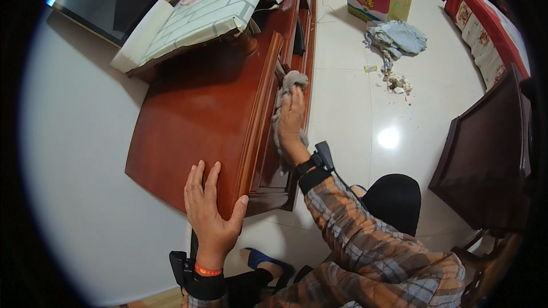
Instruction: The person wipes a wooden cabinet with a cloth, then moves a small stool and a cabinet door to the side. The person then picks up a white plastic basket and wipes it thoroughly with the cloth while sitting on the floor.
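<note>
Cloth [285, 86] lies beneath my flat, unclamped right grip [292, 121], seemingly to keep it against the cabinet [194, 137], while my left grip [212, 213], spread apart, likely braces its corner.

Grey cloth [287, 83], reddish-brown cabinet [191, 128]

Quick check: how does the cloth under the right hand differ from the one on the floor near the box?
Place: the hand cloth is against the front of the cabinet; the floor cloth lies on the floor.
Contact: the right hand presses the hand cloth; nobody touches the floor cloth.
Colour: the hand cloth is brownish grey, the floor cloth pale bluish grey.
Shared: both are rumpled.
</note>
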### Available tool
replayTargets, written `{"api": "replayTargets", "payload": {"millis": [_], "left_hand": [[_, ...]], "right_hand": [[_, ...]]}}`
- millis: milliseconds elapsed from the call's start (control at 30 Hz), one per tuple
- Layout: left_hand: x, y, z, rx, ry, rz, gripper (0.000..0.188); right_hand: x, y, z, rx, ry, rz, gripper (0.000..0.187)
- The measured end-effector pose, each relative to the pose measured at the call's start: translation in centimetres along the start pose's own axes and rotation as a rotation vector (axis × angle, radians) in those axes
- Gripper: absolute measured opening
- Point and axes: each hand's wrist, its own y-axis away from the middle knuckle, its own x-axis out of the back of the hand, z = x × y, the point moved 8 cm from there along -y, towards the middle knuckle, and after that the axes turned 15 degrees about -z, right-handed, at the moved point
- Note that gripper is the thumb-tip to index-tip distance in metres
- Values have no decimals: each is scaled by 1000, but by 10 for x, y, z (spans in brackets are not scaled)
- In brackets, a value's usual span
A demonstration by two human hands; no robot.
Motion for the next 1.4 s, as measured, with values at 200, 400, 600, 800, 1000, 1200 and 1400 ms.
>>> {"api": "replayTargets", "payload": {"millis": [200,400,600,800,1000,1200,1400], "left_hand": [[1,0,-1,2,19,20,67],[-1,2,1,-23,-14,20,67],[-4,2,0,-14,-26,-46,67],[-3,-2,1,26,19,-76,65],[-4,-4,-3,67,32,-83,64],[-3,-5,-4,70,65,-50,62],[3,-1,-1,-11,98,63,57]], "right_hand": [[-6,50,98,-164,77,-53,50],[-5,218,110,-316,72,-155,51],[1,268,108,-341,136,-188,49],[-1,156,144,-244,255,-78,44],[10,11,185,-198,306,-50,43],[6,25,182,-180,389,50,40],[-1,164,185,-313,294,-128,40]]}}
